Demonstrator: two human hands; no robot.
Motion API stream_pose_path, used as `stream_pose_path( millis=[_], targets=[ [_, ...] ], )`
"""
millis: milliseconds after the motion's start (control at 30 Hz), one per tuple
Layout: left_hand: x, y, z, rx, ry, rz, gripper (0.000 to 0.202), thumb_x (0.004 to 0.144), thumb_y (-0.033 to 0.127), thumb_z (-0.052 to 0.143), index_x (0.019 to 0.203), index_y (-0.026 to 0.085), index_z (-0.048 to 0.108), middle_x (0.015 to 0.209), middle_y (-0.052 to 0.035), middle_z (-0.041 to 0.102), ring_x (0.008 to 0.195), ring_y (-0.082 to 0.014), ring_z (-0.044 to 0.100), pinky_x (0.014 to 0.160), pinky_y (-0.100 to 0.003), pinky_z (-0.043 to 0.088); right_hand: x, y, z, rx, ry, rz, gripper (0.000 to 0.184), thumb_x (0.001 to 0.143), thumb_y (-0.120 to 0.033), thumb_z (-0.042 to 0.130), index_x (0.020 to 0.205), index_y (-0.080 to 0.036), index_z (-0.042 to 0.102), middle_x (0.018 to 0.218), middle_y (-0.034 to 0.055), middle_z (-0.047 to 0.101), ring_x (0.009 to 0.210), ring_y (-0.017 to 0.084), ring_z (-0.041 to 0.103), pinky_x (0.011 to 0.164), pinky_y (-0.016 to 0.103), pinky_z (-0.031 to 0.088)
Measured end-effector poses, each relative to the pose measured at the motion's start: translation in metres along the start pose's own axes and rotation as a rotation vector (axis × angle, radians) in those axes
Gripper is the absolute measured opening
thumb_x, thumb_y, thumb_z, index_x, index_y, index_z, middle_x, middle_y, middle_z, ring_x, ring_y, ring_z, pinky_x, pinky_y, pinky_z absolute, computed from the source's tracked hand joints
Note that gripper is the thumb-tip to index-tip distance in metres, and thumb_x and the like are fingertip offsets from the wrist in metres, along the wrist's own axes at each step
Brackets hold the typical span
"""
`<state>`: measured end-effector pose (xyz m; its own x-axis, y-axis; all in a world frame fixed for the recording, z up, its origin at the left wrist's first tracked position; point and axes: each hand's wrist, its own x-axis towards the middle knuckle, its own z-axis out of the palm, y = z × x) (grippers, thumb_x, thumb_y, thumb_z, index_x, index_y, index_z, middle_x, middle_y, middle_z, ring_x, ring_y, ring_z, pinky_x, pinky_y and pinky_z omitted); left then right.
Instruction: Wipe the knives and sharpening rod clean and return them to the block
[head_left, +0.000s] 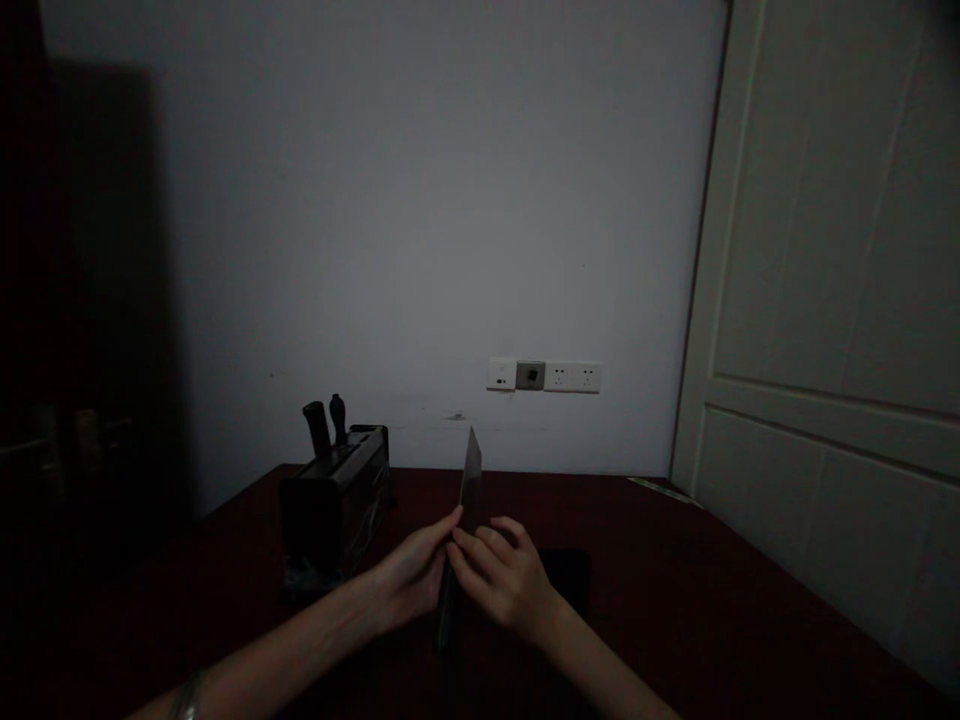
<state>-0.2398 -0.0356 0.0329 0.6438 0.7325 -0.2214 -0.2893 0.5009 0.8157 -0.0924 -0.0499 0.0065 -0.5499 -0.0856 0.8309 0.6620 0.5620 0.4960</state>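
Note:
Upright between my two hands is a knife [471,475], its broad blade seen nearly edge-on with the tip pointing up and its dark handle running down below. My left hand [416,575] is closed on it from the left, thumb laid along the lower blade. From the right, the bent fingers of my right hand [506,570] press against the knife near where blade and handle meet. A dark knife block [330,500] with two black handles standing out of its top is on the table to the left of my hands.
The dark red table [637,580] reaches back to a pale wall. A dark flat object [566,578] lies behind my right hand. A thin strip [664,490] rests at the back right edge. Wall sockets [559,377] and a white panelled door [817,300] stand beyond.

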Motion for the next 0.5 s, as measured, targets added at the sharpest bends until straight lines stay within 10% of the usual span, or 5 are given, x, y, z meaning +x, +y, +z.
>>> stream_pose_path(
  millis=[267,500],
  targets=[
    [0.011,-0.009,-0.011,0.039,0.052,0.054,0.035,0.077,0.044,0.058,0.076,0.009,0.060,0.062,-0.0023,0.061,0.054,-0.0102,0.059,0.053,-0.018,0.043,-0.005,-0.007,0.003,0.011,-0.040,0.048,0.025,0.086,-0.012,0.040,0.099,-0.014,0.061,0.086,0.0053,0.067,0.085,0.017,0.055,0.084,0.037,0.038],
    [0.011,0.000,-0.018,0.162,0.012,0.139,0.038,0.078,0.049,0.053,0.075,0.011,0.056,0.061,-0.0028,0.059,0.054,-0.0136,0.058,0.056,-0.027,0.047,-0.005,-0.021,-0.016,-0.049,-0.254,0.136,0.038,0.086,-0.015,0.035,0.122,-0.010,0.048,0.123,0.0109,0.054,0.106,0.024,0.048,0.093,0.044,0.036]
  ],
)
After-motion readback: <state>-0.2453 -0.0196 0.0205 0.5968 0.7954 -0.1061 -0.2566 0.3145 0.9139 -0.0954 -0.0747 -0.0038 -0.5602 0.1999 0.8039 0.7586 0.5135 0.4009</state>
